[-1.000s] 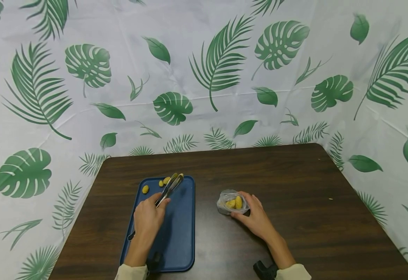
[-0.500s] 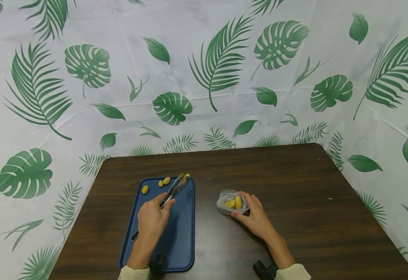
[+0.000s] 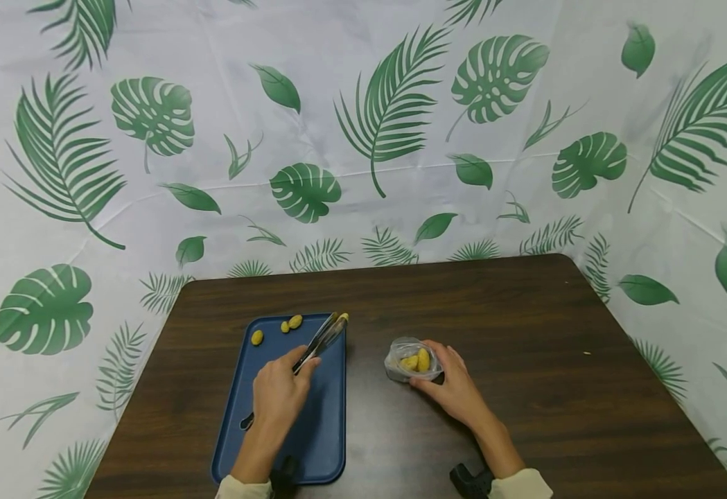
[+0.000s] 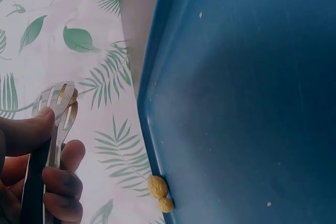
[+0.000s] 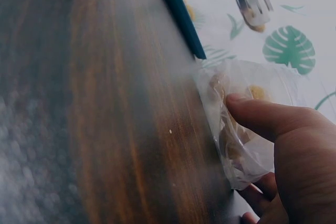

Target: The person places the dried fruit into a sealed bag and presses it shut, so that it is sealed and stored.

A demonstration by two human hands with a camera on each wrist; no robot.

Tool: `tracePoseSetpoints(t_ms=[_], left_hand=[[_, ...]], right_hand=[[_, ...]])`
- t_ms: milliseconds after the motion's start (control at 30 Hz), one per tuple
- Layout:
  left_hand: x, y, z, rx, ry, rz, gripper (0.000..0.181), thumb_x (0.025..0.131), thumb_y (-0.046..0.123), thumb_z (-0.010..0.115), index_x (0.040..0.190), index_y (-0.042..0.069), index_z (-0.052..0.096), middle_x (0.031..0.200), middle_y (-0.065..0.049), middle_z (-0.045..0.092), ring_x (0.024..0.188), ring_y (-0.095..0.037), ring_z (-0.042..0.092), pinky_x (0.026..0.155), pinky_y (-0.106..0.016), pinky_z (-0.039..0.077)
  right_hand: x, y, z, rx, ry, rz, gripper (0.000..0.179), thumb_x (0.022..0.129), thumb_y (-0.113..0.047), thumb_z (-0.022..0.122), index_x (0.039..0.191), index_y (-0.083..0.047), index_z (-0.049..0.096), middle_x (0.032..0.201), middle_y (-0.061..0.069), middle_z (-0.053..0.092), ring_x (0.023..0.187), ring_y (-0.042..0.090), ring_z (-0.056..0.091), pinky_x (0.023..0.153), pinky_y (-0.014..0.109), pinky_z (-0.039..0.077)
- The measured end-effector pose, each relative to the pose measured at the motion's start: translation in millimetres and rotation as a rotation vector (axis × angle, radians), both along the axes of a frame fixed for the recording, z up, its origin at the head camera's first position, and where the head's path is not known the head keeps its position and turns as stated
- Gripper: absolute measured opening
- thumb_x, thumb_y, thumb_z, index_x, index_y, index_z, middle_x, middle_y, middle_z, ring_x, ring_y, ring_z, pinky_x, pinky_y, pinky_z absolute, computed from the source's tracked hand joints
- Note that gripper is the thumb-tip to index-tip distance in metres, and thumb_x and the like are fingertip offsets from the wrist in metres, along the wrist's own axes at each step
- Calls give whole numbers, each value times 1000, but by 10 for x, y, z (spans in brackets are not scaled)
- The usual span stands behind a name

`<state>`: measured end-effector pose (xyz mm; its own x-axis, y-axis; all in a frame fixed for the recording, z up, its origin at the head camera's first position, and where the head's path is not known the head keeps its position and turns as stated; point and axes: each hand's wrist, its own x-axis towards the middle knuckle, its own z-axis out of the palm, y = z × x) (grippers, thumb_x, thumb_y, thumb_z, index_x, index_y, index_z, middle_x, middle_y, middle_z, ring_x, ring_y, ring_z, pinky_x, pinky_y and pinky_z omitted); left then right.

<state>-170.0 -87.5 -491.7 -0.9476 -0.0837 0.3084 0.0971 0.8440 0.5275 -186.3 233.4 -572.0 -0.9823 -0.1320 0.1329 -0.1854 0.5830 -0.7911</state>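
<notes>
In the head view my left hand (image 3: 278,394) grips a pair of metal tongs (image 3: 327,337) with dark handles above the blue tray (image 3: 328,423). A small yellow lump (image 3: 344,317) is pinched at the tongs' tips, over the tray's far right corner. On the wooden table, right of the tray, stands a clear plastic bag (image 3: 396,369) with its mouth spread. Inside it lie yellow lumps (image 3: 423,360). My right hand (image 3: 457,389) holds the bag from the right, its thumb (image 5: 262,114) against the plastic in the right wrist view.
Near the tray's far edge lie two yellow lumps (image 3: 296,321) side by side, and another yellow lump (image 3: 257,337) sits by the left corner. Small crumbs dot the tray. A tiny pale scrap (image 3: 586,353) lies on the table (image 3: 525,312) at right. A leaf-print cloth (image 3: 313,229) hangs behind.
My left hand has moved right with the tongs, carrying the pinched yellow lump from near the other lumps to the tray's far right corner. My right hand and the bag have stayed put.
</notes>
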Motion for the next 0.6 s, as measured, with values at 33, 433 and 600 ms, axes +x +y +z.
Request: tracePoseSetpoints(t_ms=[33,433,600], left_hand=[[7,8,0,5,0,-7,33,92,32,78,117,10,79,94,-14,80,64,-23,66,63,-48,54],[50,89,-24,3,50,-52,30,89,29,81,112,11,80,89,-11,80,60,-19,63,58,-42,52],[66,130,3,15,24,-76,29,90,30,80,113,12,80,85,-7,78,52,-10,51,51,-31,42]], right_hand=[[2,-2,4,1,-2,-1,73,86,-41,84,148,-18,50,151,15,55,152,51,27,117,75,22],[4,-3,2,-5,3,5,74,86,-40,84,148,-18,50,152,15,55,152,50,28,118,74,21],[2,-2,-7,1,-6,0,73,86,-41,84,148,-20,50,152,15,54,152,51,27,116,75,22]])
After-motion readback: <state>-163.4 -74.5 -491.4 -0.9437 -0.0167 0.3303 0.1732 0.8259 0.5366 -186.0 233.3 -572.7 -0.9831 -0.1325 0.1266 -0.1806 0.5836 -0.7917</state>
